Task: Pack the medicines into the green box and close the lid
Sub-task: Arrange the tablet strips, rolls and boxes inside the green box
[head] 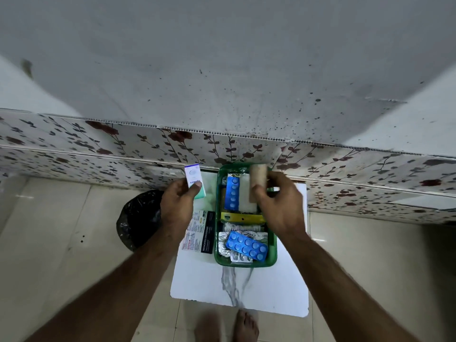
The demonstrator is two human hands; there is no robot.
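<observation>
Right hand [278, 203] clamped a beige roll [257, 181] over the box [271, 253]'s far end, left hand [176, 206] pinched a carton [193, 177]; roll best laid flat by the blister [232, 192]

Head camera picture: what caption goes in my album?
Left hand holds a small carton; right hand lowers a bandage roll into the green box.

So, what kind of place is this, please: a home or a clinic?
Probably a home. The green box sits on a small white board over a tiled floor, by a wall with floral tiles, and a bare foot shows.
</observation>
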